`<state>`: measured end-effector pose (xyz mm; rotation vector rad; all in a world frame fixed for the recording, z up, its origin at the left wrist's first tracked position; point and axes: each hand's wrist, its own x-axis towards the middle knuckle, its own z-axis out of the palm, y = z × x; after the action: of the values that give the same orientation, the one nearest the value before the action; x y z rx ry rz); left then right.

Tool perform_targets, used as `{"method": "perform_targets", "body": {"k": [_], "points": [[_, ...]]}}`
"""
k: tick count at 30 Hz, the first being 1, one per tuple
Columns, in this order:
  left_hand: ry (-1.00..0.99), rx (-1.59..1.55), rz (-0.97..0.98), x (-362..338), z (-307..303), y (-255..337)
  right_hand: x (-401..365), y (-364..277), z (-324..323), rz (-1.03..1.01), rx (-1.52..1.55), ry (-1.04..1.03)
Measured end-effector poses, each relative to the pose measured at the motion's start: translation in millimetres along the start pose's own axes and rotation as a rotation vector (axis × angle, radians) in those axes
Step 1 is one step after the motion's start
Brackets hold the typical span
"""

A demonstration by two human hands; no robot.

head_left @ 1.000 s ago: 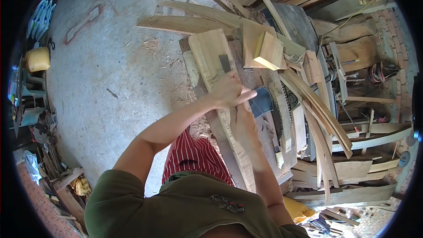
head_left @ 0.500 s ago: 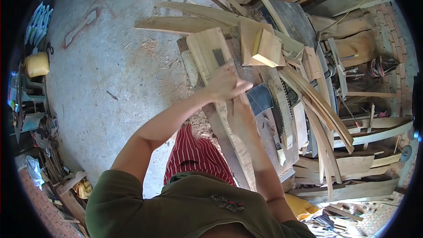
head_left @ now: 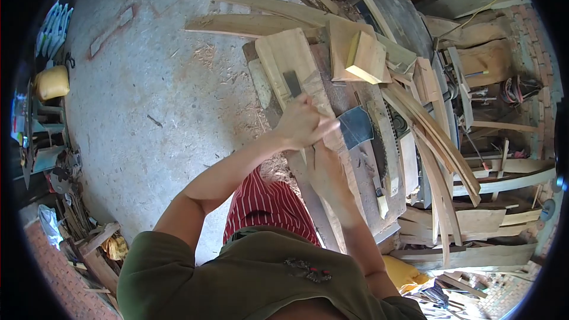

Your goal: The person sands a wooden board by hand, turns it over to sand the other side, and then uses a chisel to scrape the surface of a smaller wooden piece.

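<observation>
Nearby lies a blue sheet (head_left: 356,128); left fingers (head_left: 303,104) grip a tool (head_left: 291,84), right hand (head_left: 326,172) unclear.

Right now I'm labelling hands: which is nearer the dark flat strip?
Left. The left hand is at the near end of the dark flat strip; the right hand is farther back.

Hidden from here
The left hand (head_left: 301,123) partly hides the right hand (head_left: 328,172) and one end of the dark strip (head_left: 291,83).
</observation>
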<state>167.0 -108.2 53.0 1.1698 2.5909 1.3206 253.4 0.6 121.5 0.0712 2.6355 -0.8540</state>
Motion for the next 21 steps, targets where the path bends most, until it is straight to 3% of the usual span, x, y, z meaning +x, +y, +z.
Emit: {"method": "perform_targets", "body": {"k": [5, 8, 11, 13, 15, 17, 21], "points": [[0.002, 0.059, -0.084, 56, -23, -61, 71, -7, -6, -0.060, -0.083, 0.076], [0.025, 0.003, -0.113, 67, -34, -63, 97, -1, -6, -0.124, -0.099, 0.149], [0.056, 0.004, -0.125, 46, -5, -45, 58, 15, 3, -0.232, -0.041, 0.223], [0.019, 0.087, -0.140, 9, 11, -10, 5, 0, -6, -0.016, -0.018, -0.016], [-0.019, 0.146, -0.161, -16, 17, 19, -35, 6, -5, 0.027, -0.047, -0.107], [0.125, 0.037, -0.016, -31, 25, 27, -37, 5, -4, -0.004, -0.072, -0.092], [0.084, 0.164, -0.059, -2, -5, -19, 17, -4, 2, -0.064, -0.074, -0.035]]}}
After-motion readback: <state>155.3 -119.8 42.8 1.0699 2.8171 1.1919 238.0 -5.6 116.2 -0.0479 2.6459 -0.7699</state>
